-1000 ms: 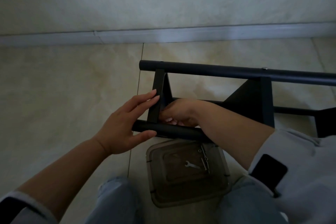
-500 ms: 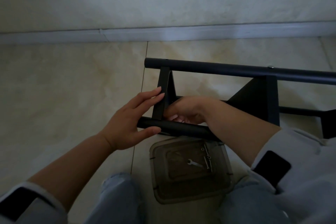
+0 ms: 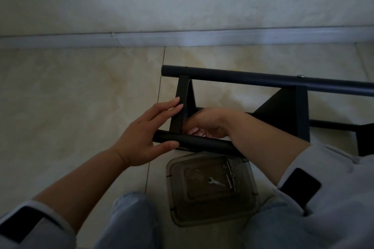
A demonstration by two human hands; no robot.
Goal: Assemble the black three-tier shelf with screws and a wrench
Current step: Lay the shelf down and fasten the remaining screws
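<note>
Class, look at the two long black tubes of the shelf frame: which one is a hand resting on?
The near tube, just above the clear plastic tray: the left hand rests on its end, thumb beneath. The far tube, toward the wall, is untouched.

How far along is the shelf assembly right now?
Done: a screw head sits in the far pole. In hand: left hand steadies the near pole; right hand works behind it, its grip hidden. Left: wrench and spare screws wait in the container.

Right hand (image 3: 204, 121) fingertips hidden behind near tube (image 3: 194, 142); shelf (image 3: 283, 111) cut off at right edge.
</note>
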